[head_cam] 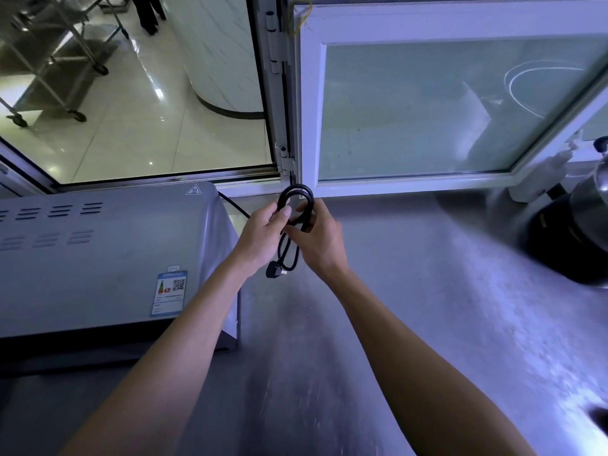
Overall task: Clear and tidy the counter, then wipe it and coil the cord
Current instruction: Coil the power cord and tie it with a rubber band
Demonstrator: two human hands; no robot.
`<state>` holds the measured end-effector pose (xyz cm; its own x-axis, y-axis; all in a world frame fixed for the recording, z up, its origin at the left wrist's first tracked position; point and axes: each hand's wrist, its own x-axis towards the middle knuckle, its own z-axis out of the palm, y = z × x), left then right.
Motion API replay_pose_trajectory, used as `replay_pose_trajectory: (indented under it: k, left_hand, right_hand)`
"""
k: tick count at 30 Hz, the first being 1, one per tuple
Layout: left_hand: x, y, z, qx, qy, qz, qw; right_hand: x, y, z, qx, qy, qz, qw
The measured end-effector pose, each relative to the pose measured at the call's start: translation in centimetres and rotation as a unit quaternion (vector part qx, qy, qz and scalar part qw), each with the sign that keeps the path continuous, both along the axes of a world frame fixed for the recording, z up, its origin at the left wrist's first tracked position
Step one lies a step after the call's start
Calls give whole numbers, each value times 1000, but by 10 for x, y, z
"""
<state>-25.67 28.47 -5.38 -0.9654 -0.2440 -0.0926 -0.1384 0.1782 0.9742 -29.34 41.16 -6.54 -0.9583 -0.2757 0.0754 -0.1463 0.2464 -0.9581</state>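
Both hands hold the cord above the counter near its back edge, beside the oven: the left hand pinches the loops together, the right hand closes around them. Best to keep the loops even and tuck in the plug, which dangles just below the hands.

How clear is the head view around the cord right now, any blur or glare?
Head view: the cord and both hands, left hand and right hand, are fairly sharp; the counter smears with motion blur toward the right; glare spots mark the floor beyond the window; wide-angle bending at the edges.
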Motion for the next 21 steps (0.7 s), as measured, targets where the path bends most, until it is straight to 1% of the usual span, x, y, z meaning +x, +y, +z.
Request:
replay_pose_trajectory:
  k: [2, 5, 7, 8, 11, 14, 18, 21]
  left_hand:
    - [0, -1, -1, -6, 2, -2, 1000]
    - [0, -3, -4, -39, 9, -3, 999]
    - [2, -3, -2, -57, 27, -7, 998]
    - [3, -2, -1, -56, 38, -10, 998]
    - [5, -2, 1, -16, 60, -21, 998]
    - [9, -2, -4, -31, 43, -21, 998]
    - [16, -3, -13, -133, 0, -17, 991]
    - [19, -3, -21, -146, -20, -39, 988]
  right_hand:
    - [-1, 1, 0, 2, 3, -3, 1000]
    - [0, 4, 1, -3, 4, -8, 1000]
    - [-1, 7, -1, -13, -4, -11, 1000]
    - [-1, 9, -1, -14, -9, -11, 1000]
    - [-3, 15, -2, -9, -21, -9, 1000]
    - [-4, 18, 1, -26, -31, -23, 999]
    - [-9, 21, 7, -47, -39, -33, 998]
    - [-11, 19, 10, -48, -42, -33, 997]
